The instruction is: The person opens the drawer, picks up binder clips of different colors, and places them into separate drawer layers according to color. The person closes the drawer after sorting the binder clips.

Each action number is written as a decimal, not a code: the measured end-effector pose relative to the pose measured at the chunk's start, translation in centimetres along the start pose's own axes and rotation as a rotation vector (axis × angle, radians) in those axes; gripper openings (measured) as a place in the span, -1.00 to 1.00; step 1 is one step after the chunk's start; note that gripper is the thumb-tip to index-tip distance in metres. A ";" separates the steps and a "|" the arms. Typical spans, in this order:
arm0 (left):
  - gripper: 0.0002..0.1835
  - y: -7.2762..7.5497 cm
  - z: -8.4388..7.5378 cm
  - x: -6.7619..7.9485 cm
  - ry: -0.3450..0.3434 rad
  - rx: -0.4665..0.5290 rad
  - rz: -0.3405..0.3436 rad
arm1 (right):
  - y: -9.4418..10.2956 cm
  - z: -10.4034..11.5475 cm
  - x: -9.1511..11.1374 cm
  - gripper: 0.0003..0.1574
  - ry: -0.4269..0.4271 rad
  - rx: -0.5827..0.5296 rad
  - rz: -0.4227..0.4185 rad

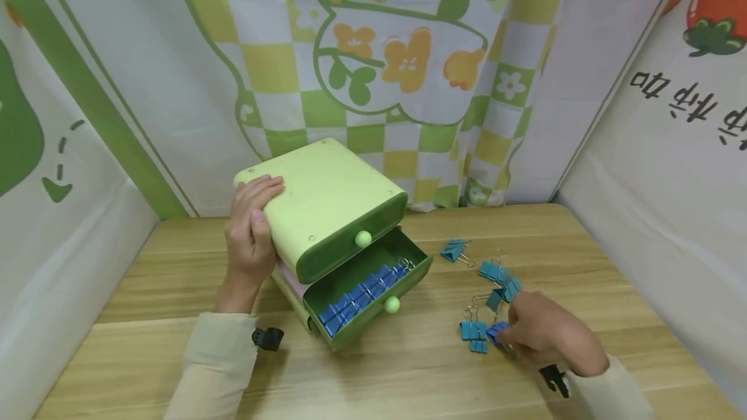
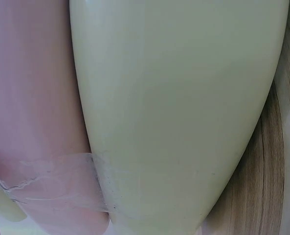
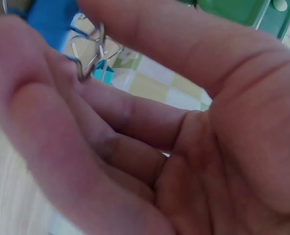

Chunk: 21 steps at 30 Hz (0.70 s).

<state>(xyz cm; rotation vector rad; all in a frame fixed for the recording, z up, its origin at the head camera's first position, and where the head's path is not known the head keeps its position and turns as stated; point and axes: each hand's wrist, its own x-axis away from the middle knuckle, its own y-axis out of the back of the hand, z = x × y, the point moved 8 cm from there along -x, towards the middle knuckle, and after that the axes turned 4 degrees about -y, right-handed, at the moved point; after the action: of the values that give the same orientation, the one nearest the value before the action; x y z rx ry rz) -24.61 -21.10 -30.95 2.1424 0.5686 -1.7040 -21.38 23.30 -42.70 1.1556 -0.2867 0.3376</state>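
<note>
My left hand (image 1: 248,232) rests against the left side of a small drawer cabinet (image 1: 327,193), fingers lying over its light green top edge. The lower drawer (image 1: 362,316) is pulled out, and a row of blue binder clips (image 1: 362,293) lies inside it. My right hand (image 1: 548,329) pinches a darker blue binder clip (image 1: 497,333) between thumb and fingers, low over the table among teal clips. In the right wrist view that blue clip (image 3: 52,22) shows at the fingertips with its wire handles. The left wrist view shows the cabinet's pale green side (image 2: 174,107) and pink layer (image 2: 32,88).
Several teal binder clips (image 1: 493,272) lie scattered on the wooden table (image 1: 420,368) right of the cabinet. The upper drawer with its round knob (image 1: 363,239) is closed. A patterned curtain (image 1: 373,83) hangs behind, and white printed panels (image 1: 659,167) flank the table.
</note>
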 end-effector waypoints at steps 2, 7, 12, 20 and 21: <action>-0.51 0.0 0.0 0.0 0.002 0.001 -0.003 | 0.3 0.0 -0.4 -0.65 0.033 -0.013 0.000; -0.50 0.0 0.0 0.0 0.008 0.001 -0.009 | 1.1 -0.9 -1.7 -0.78 0.166 -0.109 0.042; -0.49 0.0 0.2 0.1 0.005 0.003 -0.003 | 1.9 -2.9 -3.0 -0.78 0.187 -0.313 0.090; -0.47 0.0 0.5 0.1 -0.009 0.002 -0.002 | 1.7 -5.1 -4.9 -0.59 0.222 -0.582 0.177; -0.47 0.0 0.5 0.2 -0.008 0.003 -0.002 | 1.7 -5.2 -5.0 -0.59 0.224 -0.602 0.186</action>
<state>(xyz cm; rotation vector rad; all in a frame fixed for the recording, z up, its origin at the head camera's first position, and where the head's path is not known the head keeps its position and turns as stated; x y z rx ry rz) -24.98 -21.35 -31.20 2.1364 0.5668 -1.7150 -26.41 28.19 -45.25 0.4944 -0.2737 0.4985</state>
